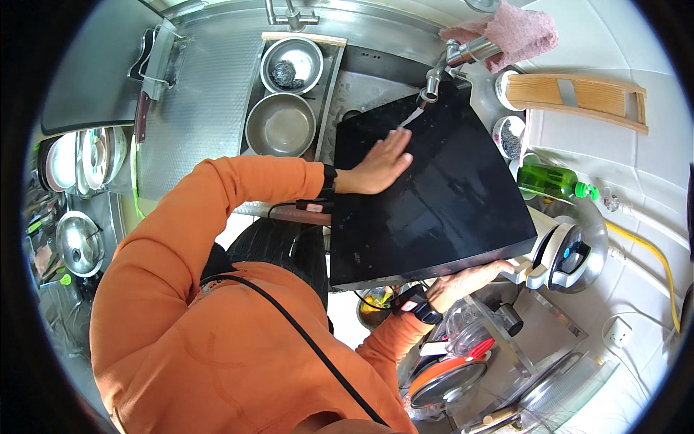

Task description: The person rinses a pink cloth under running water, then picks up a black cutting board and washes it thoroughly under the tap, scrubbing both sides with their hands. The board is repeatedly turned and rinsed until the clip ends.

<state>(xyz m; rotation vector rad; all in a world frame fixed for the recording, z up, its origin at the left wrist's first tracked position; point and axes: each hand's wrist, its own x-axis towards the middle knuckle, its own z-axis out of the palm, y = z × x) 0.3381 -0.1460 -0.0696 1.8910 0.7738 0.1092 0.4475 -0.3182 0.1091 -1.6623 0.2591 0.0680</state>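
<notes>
A large glossy black panel (434, 200) with a thick edge leans over the sink (368, 87), tilted and wet. My left hand (382, 163) lies flat on its upper face, fingers extended and holding nothing. Just past those fingertips, a thin stream of water (411, 117) runs from the metal faucet (431, 87) onto the panel. My right hand (469, 282) grips the panel's near lower edge from beneath; part of its fingers is hidden. Each wrist wears a black band.
Left of the sink, a steel bowl (309, 57) holds steel wool (284, 75) beside a deeper metal bowl (281, 127). A green soap bottle (547, 182), a wooden slicer (574, 100) and a white appliance (561, 255) stand close on the right. A pink cloth (520, 32) hangs over the faucet pipe.
</notes>
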